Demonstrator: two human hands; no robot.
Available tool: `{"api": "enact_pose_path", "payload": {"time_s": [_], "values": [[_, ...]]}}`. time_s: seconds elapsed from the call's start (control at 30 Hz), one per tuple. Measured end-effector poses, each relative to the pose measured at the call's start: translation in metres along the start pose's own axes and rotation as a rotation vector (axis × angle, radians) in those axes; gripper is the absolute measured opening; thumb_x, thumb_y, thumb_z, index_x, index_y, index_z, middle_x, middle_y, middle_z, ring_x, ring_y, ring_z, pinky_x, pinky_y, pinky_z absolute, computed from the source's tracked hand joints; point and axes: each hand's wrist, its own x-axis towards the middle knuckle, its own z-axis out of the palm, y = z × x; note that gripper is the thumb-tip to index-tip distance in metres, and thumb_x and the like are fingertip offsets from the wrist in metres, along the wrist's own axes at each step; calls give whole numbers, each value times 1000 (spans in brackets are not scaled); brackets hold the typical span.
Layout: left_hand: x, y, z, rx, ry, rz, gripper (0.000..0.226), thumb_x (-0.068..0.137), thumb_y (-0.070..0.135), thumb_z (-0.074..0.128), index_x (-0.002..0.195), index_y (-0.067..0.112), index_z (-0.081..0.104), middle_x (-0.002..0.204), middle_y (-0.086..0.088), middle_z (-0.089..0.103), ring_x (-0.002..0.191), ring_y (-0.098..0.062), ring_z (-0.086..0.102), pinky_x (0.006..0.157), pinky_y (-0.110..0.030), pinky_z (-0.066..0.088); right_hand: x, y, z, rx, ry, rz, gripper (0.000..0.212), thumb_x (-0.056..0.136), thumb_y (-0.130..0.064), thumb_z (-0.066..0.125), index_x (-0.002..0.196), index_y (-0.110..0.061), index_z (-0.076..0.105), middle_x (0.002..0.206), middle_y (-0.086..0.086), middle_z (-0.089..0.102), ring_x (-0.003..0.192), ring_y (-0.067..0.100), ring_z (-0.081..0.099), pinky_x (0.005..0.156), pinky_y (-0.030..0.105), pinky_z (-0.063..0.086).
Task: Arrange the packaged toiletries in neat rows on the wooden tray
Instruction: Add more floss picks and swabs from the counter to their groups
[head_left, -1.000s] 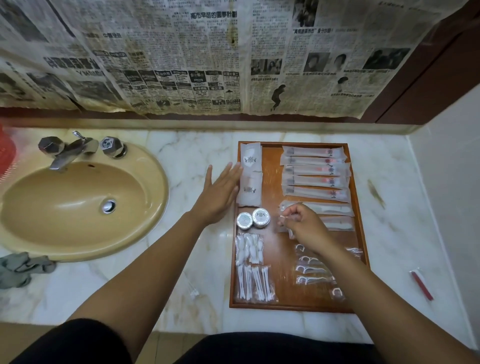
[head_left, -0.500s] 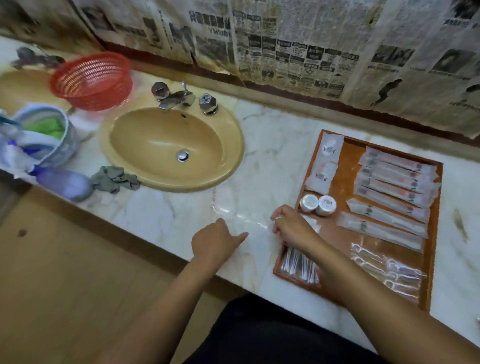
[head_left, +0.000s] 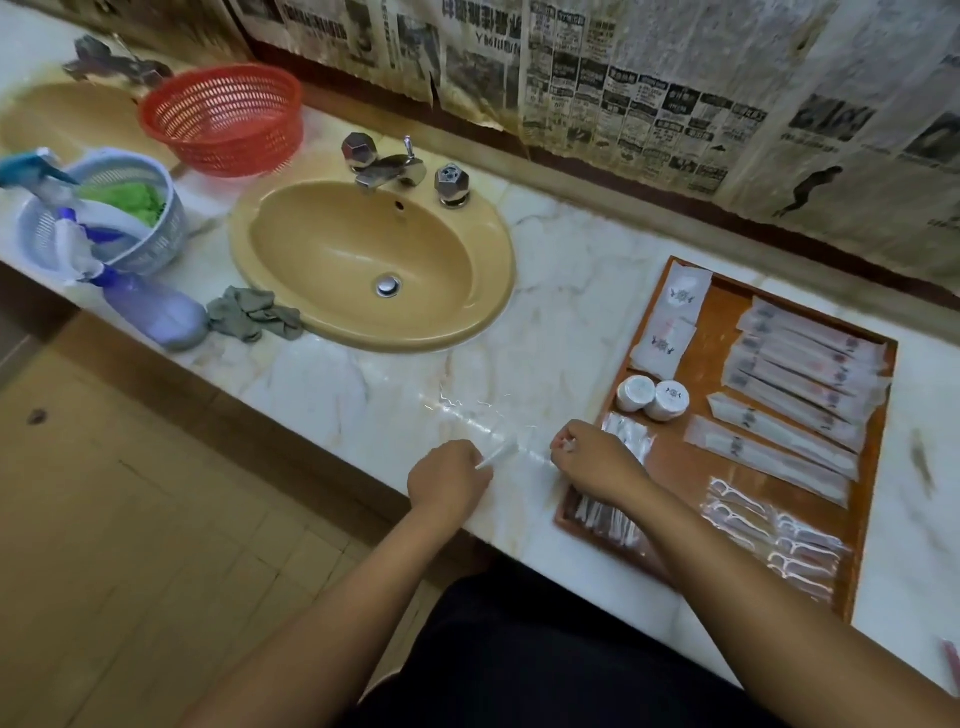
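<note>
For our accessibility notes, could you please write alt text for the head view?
At a marble counter, the left hand pinches a small white packet and the right hand curls over the edge of a wooden tray of toiletries in rows.

Pale marble counter (head_left: 571, 270) runs corner to corner, tan sink (head_left: 363, 260) sunk in mid-frame. Upper left there's a red basket (head_left: 223, 117), a pale blue basket (head_left: 156, 228), a spray bottle (head_left: 150, 312) on its side, and a grey rag (head_left: 254, 319). Clear wrapper (head_left: 467, 410) lower centre, wooden tray (head_left: 706, 364) on the right.
</note>
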Motion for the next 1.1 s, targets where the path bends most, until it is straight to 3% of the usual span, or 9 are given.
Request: {"api": "enact_pose_path", "payload": {"time_s": [0.17,0.3,0.43,0.6,0.77,0.83,0.9,1.0,1.1], "values": [[-4,10,6,-299,-82,32,35,82,47,78,73,15,65,71,-1,66,67,-17,65,59,-30,44,-23,28,-17,119,90,10,14,95,-31,52,91,-24,63,94,-6,68,86,14,62,68,29,44],[-13,29,15,-400,-81,154,33,82,42,81,70,15,67,67,2,65,66,-16,64,61,-31,46,-37,60,-31,180,180,55,13,94,-33,59,91,-24,67,93,-6,69,84,12,63,69,28,46],[-17,53,22,-405,-107,252,21,88,39,76,76,23,73,70,9,68,68,-6,64,64,-29,47,-48,87,-39,235,238,77,15,94,-29,58,83,-21,63,84,-4,66,80,19,62,70,34,46],[-16,85,29,-318,-65,292,20,92,43,69,82,27,75,82,8,70,80,-8,63,70,-30,44,-64,116,-44,328,301,169,15,94,-27,59,85,-15,63,78,5,68,73,25,66,66,39,52],[-11,109,34,-317,-142,235,29,89,40,75,71,16,75,71,3,72,72,-14,68,71,-34,52,-74,143,-49,470,309,215,12,94,-27,61,89,-18,66,82,2,73,70,21,72,72,45,61],[-9,116,36,-307,-170,223,35,89,40,74,70,11,72,70,-2,71,71,-20,68,70,-36,53,-77,151,-51,500,308,229,12,95,-28,59,92,-19,68,88,1,74,73,18,72,71,40,61],[-7,122,39,-288,-195,215,40,90,41,73,68,8,70,69,-4,71,70,-22,69,70,-40,55,-80,151,-55,619,304,257,17,98,-26,57,99,-15,69,93,4,74,72,16,71,59,29,57],[-9,125,40,-227,-215,202,48,92,39,70,51,15,59,53,7,63,59,-16,62,63,-33,49,-82,150,-60,948,275,293,23,99,-15,50,106,-2,67,93,11,70,51,10,55,42,20,36],[-13,122,41,-156,-244,206,47,91,39,69,57,8,61,57,-6,63,60,-24,63,62,-31,47,-78,155,-60,1146,226,289,29,93,-6,42,111,2,64,88,16,64,49,15,41,45,21,28]]}}
